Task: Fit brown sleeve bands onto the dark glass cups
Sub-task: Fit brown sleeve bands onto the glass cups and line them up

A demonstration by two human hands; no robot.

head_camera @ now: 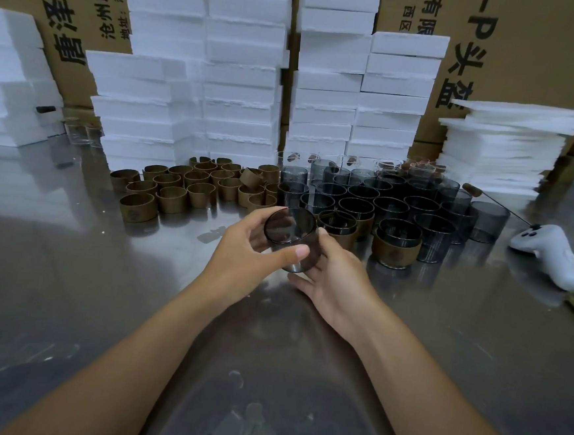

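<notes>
Above table point(101, 288), both hands gripping dark glass cup point(291, 233)

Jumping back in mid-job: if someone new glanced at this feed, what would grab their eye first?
First, the dark glass cup, tilted and without a band, held between the left hand and right hand at centre. Behind it, loose brown sleeve bands cluster on the left and dark cups on the right, with two sleeved cups in front. White foam stacks wall the back.
</notes>
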